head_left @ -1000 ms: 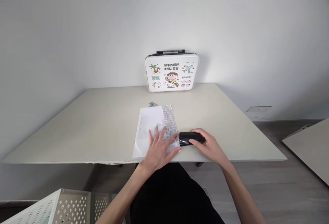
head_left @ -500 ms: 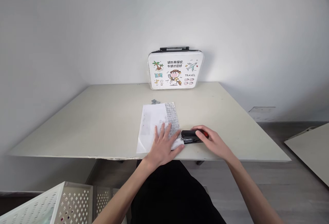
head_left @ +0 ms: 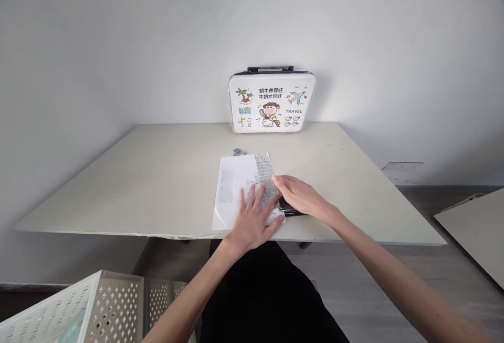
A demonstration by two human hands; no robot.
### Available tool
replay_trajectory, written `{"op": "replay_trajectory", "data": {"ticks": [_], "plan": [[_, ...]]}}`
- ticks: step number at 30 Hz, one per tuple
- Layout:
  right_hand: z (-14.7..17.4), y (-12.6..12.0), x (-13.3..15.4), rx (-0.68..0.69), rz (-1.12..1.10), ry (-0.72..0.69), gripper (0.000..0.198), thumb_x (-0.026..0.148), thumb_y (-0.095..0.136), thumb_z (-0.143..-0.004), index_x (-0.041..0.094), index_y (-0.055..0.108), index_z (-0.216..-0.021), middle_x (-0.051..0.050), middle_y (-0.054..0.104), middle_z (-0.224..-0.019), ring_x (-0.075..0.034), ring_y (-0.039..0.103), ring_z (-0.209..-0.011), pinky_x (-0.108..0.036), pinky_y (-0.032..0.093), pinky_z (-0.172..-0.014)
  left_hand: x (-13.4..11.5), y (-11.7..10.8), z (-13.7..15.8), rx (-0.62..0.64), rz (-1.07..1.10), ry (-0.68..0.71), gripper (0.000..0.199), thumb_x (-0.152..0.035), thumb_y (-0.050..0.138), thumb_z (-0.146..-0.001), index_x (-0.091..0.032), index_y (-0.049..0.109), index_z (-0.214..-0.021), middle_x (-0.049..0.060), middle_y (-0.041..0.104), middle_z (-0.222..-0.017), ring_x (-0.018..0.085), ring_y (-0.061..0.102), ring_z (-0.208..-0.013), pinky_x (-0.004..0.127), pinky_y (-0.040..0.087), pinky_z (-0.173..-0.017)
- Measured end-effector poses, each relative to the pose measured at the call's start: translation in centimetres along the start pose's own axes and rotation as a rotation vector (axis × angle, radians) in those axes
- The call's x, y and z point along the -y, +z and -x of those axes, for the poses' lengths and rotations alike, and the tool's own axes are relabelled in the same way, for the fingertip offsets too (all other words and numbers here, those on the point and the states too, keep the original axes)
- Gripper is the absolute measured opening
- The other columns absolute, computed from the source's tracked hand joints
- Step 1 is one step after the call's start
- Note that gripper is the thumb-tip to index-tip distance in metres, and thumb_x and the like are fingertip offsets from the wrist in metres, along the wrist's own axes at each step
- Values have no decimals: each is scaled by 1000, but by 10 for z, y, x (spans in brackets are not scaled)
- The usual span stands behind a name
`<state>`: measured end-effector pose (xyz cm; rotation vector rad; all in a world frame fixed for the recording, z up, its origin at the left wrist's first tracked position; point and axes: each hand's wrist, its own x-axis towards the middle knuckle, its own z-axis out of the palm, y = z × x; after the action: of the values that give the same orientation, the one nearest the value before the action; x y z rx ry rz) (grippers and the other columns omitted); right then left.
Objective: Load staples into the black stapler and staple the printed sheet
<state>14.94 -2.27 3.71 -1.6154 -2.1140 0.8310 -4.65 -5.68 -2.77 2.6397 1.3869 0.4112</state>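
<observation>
Printed paper sheets (head_left: pixel 236 175) lie at the front of the table, with a band of dense text or pattern along their right side. My left hand (head_left: pixel 254 217) rests flat on them with its fingers spread. A black stapler (head_left: pixel 290 210) lies on the table at the sheets' lower right edge, its front end at the paper. Over its top lies my right hand (head_left: pixel 301 194), fingers stretched out together toward the sheets, hiding most of the stapler. Just beyond the paper's far edge sit small grey strips of staples (head_left: pixel 239 151).
A white case with cartoon prints (head_left: pixel 271 104) stands against the wall at the back of the table (head_left: pixel 118 175). White perforated baskets (head_left: pixel 118 301) are on the floor at lower left. Another white surface (head_left: pixel 476 227) is at the far right.
My right hand has let go of the stapler's rear grip and moved forward and left onto its top, fingers now straightened. My left hand stays on the paper. The view has shifted slightly.
</observation>
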Motion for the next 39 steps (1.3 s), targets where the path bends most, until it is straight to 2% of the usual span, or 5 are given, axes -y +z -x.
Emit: {"op": "replay_trajectory", "data": {"ticks": [6, 12, 19, 33, 39], "plan": [[-3, 7, 0, 27, 64, 4, 69, 64, 10, -106, 27, 65, -125, -9, 68, -130, -29, 60, -125, -40, 46, -98, 1, 6, -1, -30, 17, 6, 65, -66, 36, -102, -43, 26, -162, -2, 12, -174, 38, 4, -158, 69, 4, -125], [-5, 12, 0, 26, 115, 2, 64, 63, 13, -106, 27, 65, -118, -8, 67, -132, -27, 60, -125, -41, 45, -99, 1, 8, -2, -34, 20, 8, 62, -65, 35, -103, -42, 32, -160, -4, 8, -174, 37, 2, -159, 68, 3, -125], [-7, 13, -4, 35, 124, 11, 66, 64, 12, -106, 28, 66, -116, -7, 67, -132, -28, 60, -124, -42, 46, -96, -1, 7, -3, -11, 27, -3, 63, -66, 32, -104, -37, 34, -160, 0, 9, -174, 38, 3, -159, 68, 3, -124], [-7, 15, -1, 36, 150, 5, 65, 63, 12, -106, 28, 66, -106, -7, 70, -124, -28, 62, -121, -43, 48, -94, -2, 9, -4, -26, 34, -16, 61, -66, 33, -103, -40, 37, -158, -2, 12, -174, 38, 3, -159, 69, 2, -124], [-9, 18, -6, 32, 171, -4, 63, 62, 13, -106, 28, 65, -114, -8, 69, -128, -28, 61, -123, -44, 47, -95, -1, 10, -3, -6, 39, -18, 61, -66, 32, -103, -38, 38, -157, 0, 13, -174, 38, 4, -159, 69, 2, -124]]}}
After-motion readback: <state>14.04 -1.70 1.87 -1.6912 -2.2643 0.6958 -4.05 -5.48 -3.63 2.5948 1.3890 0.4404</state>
